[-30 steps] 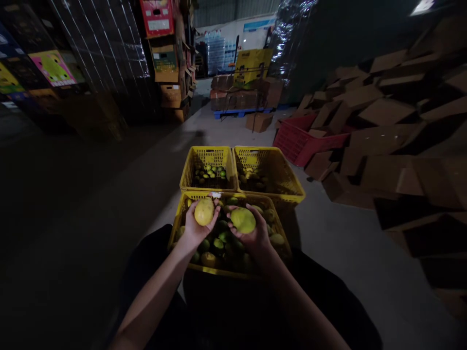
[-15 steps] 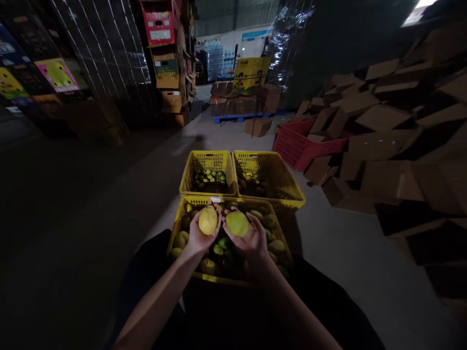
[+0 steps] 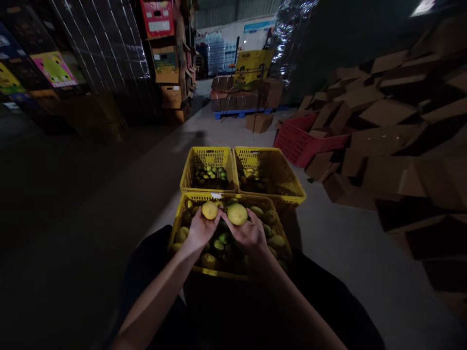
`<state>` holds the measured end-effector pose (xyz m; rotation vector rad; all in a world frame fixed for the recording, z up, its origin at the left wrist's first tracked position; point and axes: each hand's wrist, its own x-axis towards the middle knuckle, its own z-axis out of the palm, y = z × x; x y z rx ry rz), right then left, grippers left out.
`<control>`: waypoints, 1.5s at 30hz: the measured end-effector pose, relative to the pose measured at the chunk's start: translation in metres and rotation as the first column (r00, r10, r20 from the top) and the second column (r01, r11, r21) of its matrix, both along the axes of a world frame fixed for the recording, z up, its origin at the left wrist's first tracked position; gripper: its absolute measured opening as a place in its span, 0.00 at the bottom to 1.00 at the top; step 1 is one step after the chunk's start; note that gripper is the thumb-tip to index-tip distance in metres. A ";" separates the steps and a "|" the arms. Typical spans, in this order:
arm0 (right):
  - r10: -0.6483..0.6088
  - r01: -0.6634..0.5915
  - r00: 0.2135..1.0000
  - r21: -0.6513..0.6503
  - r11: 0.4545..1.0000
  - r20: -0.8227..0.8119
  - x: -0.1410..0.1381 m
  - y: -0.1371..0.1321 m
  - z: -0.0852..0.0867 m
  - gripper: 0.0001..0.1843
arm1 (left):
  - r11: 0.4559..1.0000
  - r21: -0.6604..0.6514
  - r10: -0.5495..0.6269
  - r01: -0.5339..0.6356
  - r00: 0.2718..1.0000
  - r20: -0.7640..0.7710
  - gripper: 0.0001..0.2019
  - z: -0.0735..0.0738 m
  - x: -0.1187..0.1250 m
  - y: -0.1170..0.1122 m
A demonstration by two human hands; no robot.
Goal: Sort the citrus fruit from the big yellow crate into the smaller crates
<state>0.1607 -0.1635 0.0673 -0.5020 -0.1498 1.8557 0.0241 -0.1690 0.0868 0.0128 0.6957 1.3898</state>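
Observation:
My left hand point(image 3: 202, 227) is closed round a rounded yellow fruit point(image 3: 209, 210), one end of it turned up towards me. Cupped in my right hand point(image 3: 251, 231) is a larger yellow-green oval fruit point(image 3: 237, 214). Whether these are lemons or mangoes I cannot tell. Both hands are close together, fingertips nearly meeting, above the front yellow crate point(image 3: 226, 277). Green and yellow fruits point(image 3: 276, 241) of the same look fill that crate; my hands and forearms hide part of them.
Behind the front crate stand a left yellow crate point(image 3: 185, 171) and a right yellow crate point(image 3: 292, 182), each with some fruits at the bottom. A red crate point(image 3: 304, 143) and a heap of cardboard boxes point(image 3: 386, 146) lie to the right. Stacked cartons point(image 3: 170, 73) rise at the back left.
Both fruits have been turned in my hands, so other sides of them face me. My hands have shifted slightly up, and the view has tilted a little.

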 end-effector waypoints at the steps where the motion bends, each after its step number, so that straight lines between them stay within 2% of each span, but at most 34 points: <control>1: 0.001 -0.001 1.000 0.010 1.000 0.011 0.000 0.000 0.000 0.21 | 1.000 -0.002 -0.005 0.005 1.000 0.016 0.17 0.000 -0.001 0.000; 5: 0.076 -0.080 0.992 0.037 0.996 0.098 0.004 -0.002 0.003 0.19 | 0.997 -0.034 -0.067 0.071 0.992 0.105 0.15 0.001 -0.004 0.000; 8: 0.107 -0.115 0.981 0.042 0.993 0.160 0.008 -0.002 0.007 0.15 | 0.993 -0.040 -0.104 0.107 0.993 0.063 0.21 0.002 -0.005 -0.001; 10: 0.054 -0.062 0.981 0.036 0.997 0.186 0.009 -0.002 0.011 0.14 | 0.996 -0.014 -0.088 0.087 0.995 -0.045 0.22 0.004 -0.005 -0.002; 11: 0.006 -0.014 0.980 0.042 0.999 0.197 0.010 -0.003 0.014 0.14 | 0.998 0.022 -0.057 0.060 0.991 -0.120 0.19 0.005 -0.005 -0.003; 13: -0.117 0.093 0.962 0.109 0.990 0.245 0.009 -0.005 0.019 0.15 | 0.988 0.153 0.071 -0.026 0.951 -0.301 0.11 0.007 -0.005 -0.005; 14: -0.188 0.140 0.937 0.176 0.974 0.294 0.008 -0.006 0.022 0.17 | 0.968 0.244 0.151 -0.056 0.907 -0.393 0.12 0.009 -0.005 -0.007; 16: -0.331 0.181 0.838 0.351 0.919 0.434 0.006 -0.010 0.026 0.21 | 0.906 0.419 0.300 -0.058 0.787 -0.540 0.21 0.013 -0.005 -0.011; 18: -0.488 0.182 0.677 0.517 0.836 0.551 0.003 -0.014 0.028 0.27 | 0.853 0.521 0.389 -0.013 0.681 -0.620 0.27 0.016 -0.006 -0.014; 20: -0.625 0.176 0.518 0.643 0.745 0.583 0.001 -0.017 0.026 0.33 | 0.824 0.566 0.435 0.009 0.631 -0.643 0.29 0.016 -0.006 -0.016; 22: -0.703 0.146 0.415 0.721 0.678 0.577 0.001 -0.018 0.022 0.36 | 0.810 0.585 0.456 0.023 0.604 -0.654 0.29 0.013 -0.006 -0.017; 24: -0.731 0.101 0.348 0.752 0.652 0.587 0.001 -0.018 0.016 0.36 | 0.808 0.586 0.454 0.059 0.572 -0.684 0.28 0.010 -0.007 -0.016; 27: -0.728 0.087 0.301 0.743 0.664 0.616 0.003 -0.017 0.012 0.36 | 0.807 0.578 0.452 0.121 0.501 -0.737 0.27 0.005 -0.012 -0.012; 29: -0.687 0.092 0.359 0.709 0.699 0.631 0.004 -0.015 0.014 0.37 | 0.808 0.570 0.439 0.152 0.490 -0.753 0.28 0.004 -0.016 -0.009; 30: -0.656 0.089 0.414 0.689 0.719 0.631 0.005 -0.014 0.016 0.37 | 0.813 0.559 0.414 0.162 0.512 -0.752 0.29 0.003 -0.018 -0.008; 32: -0.577 0.062 0.529 0.649 0.758 0.623 0.008 -0.012 0.022 0.35 | 0.839 0.521 0.332 0.159 0.609 -0.720 0.29 0.004 -0.020 -0.007; 35: -0.442 0.020 0.675 0.584 0.811 0.591 0.016 -0.010 0.031 0.30 | 0.880 0.454 0.183 0.139 0.782 -0.595 0.28 0.008 -0.023 -0.007; 38: -0.287 -0.037 0.792 0.512 0.858 0.539 0.023 -0.010 0.039 0.26 | 0.905 0.385 0.014 0.179 0.894 -0.447 0.22 0.013 -0.025 -0.009; 41: -0.198 -0.073 0.836 0.462 0.884 0.512 0.025 -0.012 0.044 0.24 | 0.911 0.356 -0.082 0.208 0.938 -0.337 0.16 0.016 -0.026 -0.011; 45: -0.139 -0.119 0.844 0.433 0.894 0.518 0.023 -0.014 0.047 0.24 | 0.917 0.347 -0.096 0.196 0.954 -0.284 0.12 0.017 -0.024 -0.011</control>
